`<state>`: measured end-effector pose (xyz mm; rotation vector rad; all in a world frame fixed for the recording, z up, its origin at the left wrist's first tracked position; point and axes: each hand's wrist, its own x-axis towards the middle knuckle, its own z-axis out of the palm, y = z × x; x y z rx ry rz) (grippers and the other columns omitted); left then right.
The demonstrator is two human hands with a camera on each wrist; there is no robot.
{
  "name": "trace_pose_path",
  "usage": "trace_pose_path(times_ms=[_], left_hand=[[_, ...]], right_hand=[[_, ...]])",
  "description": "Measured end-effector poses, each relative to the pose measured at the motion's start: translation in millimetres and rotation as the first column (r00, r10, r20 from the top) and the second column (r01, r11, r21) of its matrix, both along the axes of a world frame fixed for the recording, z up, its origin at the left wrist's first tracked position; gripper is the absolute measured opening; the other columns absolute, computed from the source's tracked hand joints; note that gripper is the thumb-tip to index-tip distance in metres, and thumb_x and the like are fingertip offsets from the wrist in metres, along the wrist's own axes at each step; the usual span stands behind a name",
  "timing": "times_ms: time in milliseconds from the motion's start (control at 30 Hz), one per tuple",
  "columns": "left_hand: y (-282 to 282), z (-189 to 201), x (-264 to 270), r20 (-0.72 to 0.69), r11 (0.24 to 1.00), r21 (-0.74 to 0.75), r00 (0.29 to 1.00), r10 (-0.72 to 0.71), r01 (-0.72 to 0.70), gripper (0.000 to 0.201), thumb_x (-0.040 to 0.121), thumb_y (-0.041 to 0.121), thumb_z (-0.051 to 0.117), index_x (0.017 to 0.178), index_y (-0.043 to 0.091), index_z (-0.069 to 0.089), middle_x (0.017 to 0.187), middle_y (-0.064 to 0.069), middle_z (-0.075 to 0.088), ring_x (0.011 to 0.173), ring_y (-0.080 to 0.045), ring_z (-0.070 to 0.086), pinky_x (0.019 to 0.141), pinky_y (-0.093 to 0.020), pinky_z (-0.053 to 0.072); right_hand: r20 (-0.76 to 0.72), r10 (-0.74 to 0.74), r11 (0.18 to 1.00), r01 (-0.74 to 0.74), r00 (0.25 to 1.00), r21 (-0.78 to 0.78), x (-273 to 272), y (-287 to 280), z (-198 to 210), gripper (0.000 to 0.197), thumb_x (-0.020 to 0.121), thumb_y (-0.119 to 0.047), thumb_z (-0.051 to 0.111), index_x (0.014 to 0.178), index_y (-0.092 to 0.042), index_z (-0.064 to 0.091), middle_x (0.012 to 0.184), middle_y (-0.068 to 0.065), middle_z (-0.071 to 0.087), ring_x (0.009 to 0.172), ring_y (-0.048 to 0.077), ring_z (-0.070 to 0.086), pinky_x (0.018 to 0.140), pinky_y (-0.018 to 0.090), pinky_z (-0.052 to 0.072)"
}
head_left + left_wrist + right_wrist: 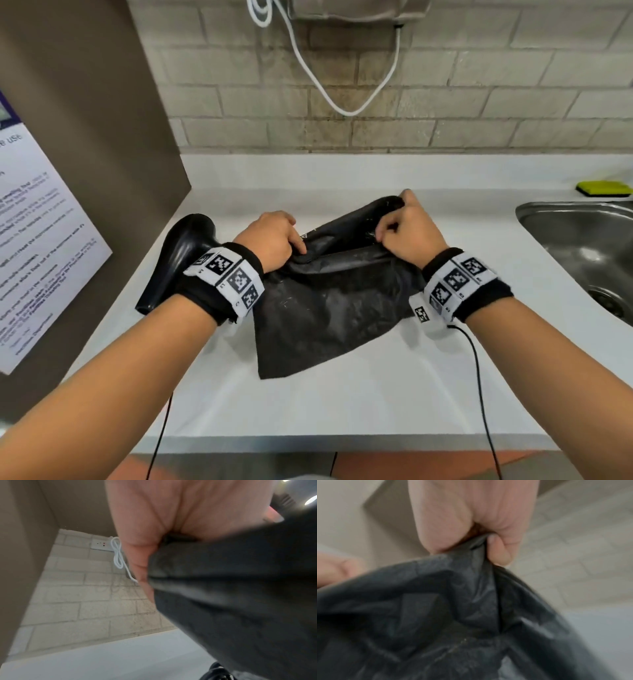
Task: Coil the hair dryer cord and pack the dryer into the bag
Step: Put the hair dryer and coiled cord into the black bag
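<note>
Both of my hands are on the black bag (pixel 329 301), which lies flat and limp on the white counter (pixel 342 404) in front of me. My left hand (pixel 270 240) pinches the near-left part of its upper rim, and my right hand (pixel 407 229) has the far-right part bunched between thumb and curled fingers; the right wrist view shows that fold of thin dark fabric clamped tight. I am pulling the two edges apart, so I judge this to be the step of opening the mouth.

As for progress, the packing itself has not begun. The black hair dryer (pixel 178 260) stands outside the bag, on the counter just beyond my left wrist and beside the brown side panel (pixel 102 120). Its cord is hidden from me here, so I cannot tell whether it has been coiled; the thin black leads trailing off my wristbands are not part of it. If the coiling is done, what remains is to spread the opening wide enough, free one hand, lift the dryer across and slide it in. The fabric looks slack and will likely collapse shut once I let go of one side.
</note>
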<state>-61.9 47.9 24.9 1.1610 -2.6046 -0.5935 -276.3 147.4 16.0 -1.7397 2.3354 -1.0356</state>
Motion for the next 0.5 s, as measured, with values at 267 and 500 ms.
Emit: trace_pose_path(times_ms=[267, 500], left_hand=[[14.7, 1.2, 2.4, -0.064, 0.994, -0.028, 0.992, -0.107, 0.105, 0.052, 0.079, -0.014, 0.036, 0.085, 0.019, 0.074, 0.131, -0.003, 0.046, 0.115, -0.021, 0.049, 0.088, -0.015, 0.032], [25.9, 1.2, -5.8, 0.058, 0.983, -0.121, 0.988, 0.146, -0.138, 0.036, 0.094, 0.037, 0.042, 0.104, 0.015, 0.069, 0.099, -0.017, 0.066, 0.095, -0.034, 0.06, 0.082, -0.034, 0.049]], right_hand=[[-0.417, 0.019, 0.81, 0.231, 0.909, 0.539, 22.1, 25.5, 4.8, 0.088, 0.066, -0.036, 0.077, 0.136, -0.018, 0.026, 0.129, 0.016, 0.021, 0.075, 0.033, 0.057, 0.068, 0.034, 0.046], [-0.334, -0.064, 0.917, 0.188, 0.94, 0.353, 27.3, 28.7, 7.3, 0.034, 0.093, -0.032, 0.046, 0.127, -0.027, 0.05, 0.108, 0.01, 0.061, 0.096, 0.032, 0.059, 0.068, 0.03, 0.038]])
